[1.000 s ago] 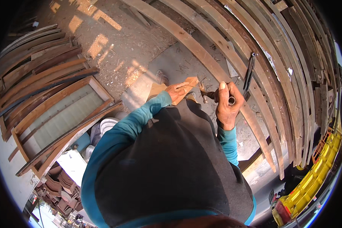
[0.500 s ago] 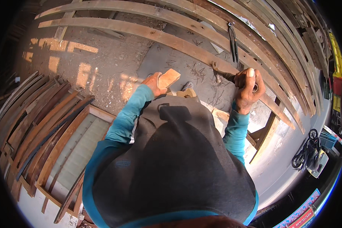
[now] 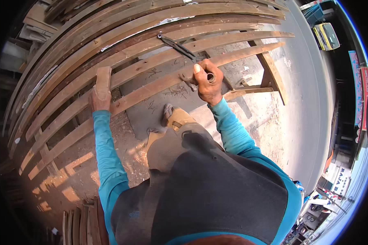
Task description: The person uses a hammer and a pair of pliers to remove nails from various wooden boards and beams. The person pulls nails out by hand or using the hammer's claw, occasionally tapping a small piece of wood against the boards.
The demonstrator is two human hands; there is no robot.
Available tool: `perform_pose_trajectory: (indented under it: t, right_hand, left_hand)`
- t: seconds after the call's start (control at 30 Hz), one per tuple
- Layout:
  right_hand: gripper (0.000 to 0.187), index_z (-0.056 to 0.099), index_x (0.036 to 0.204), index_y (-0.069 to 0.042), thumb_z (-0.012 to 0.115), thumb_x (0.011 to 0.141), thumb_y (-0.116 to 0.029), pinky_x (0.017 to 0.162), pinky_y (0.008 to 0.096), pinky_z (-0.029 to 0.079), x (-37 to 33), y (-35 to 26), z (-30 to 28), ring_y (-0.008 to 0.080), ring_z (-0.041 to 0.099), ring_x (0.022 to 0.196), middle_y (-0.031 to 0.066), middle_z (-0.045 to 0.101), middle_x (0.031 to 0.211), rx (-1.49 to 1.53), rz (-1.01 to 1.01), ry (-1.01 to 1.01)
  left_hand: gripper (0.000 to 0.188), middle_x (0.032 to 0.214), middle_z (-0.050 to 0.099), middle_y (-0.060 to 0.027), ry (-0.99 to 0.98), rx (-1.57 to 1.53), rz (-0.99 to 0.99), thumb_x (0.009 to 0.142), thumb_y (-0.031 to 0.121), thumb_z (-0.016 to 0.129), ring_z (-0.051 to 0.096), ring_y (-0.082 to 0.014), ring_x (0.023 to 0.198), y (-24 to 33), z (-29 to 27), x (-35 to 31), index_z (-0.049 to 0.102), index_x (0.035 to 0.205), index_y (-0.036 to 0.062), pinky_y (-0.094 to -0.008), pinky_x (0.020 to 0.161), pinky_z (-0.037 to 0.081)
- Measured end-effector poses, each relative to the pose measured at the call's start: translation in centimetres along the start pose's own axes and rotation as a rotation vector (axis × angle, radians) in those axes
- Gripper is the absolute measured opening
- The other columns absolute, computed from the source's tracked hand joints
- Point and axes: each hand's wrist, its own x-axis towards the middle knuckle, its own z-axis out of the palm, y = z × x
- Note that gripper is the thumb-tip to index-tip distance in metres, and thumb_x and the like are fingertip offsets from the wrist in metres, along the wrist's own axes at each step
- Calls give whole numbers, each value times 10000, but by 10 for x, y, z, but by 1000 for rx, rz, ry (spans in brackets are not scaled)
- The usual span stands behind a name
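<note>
Head view: a small, pale rectangular wooden block (image 3: 103, 79) is gripped in the left hand (image 3: 99, 98), fingers wrapped at its lower end, and stood upright against a long, weathered brown wooden slat (image 3: 151, 90) running lower left to upper right. The right hand (image 3: 207, 81) is closed in a fist around a metal hammer with a tubular handle (image 3: 198, 76), held over the same slat, well to the right of the block. Black metal pincers (image 3: 180, 49) are seen resting on the slats just beyond.

Right hand (image 3: 208, 81) hides most of the hammer (image 3: 189, 77) handle.
</note>
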Motion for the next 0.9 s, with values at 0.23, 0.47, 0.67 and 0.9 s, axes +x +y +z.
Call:
perform_pose_trajectory:
  t: [0.23, 0.47, 0.67, 0.9]
  right_hand:
    - [319, 471, 721, -73, 688, 938, -161, 474, 310, 300, -13, 3, -23, 103, 351, 529, 10, 366, 573, -67, -24, 99]
    - [310, 490, 731, -71, 717, 926, -152, 479, 303, 321, 2, 16, -17, 94, 366, 538, 15, 413, 590, -16, 68, 296]
    - [288, 529, 776, -63, 677, 983, -197, 509, 277, 399, 24, 31, -22, 67, 486, 580, 1, 549, 650, -21, 190, 177]
    - [351, 524, 726, -54, 668, 979, -250, 495, 288, 311, 32, 26, -17, 65, 373, 570, -19, 427, 589, 70, 336, 323]
  left_hand:
    - [765, 1338, 608, -216, 29, 357, 176, 785, 399, 831, 567, -434, 1241, 9, 32, 38, 540, 1440, 131, -544, 1058, 452]
    - [1076, 1494, 465, -165, -628, 233, 276, 658, 272, 935, 427, -399, 1389, 68, -2, -69, 360, 1560, 152, -551, 1157, 329]
    - [1120, 1408, 492, -169, -661, 534, 263, 646, 213, 931, 473, -418, 1317, 49, 29, -69, 309, 1578, 199, -595, 1098, 356]
    - [1033, 1300, 519, -157, -769, 590, 268, 648, 158, 918, 515, -412, 1258, 32, 36, -48, 367, 1520, 220, -596, 1038, 404]
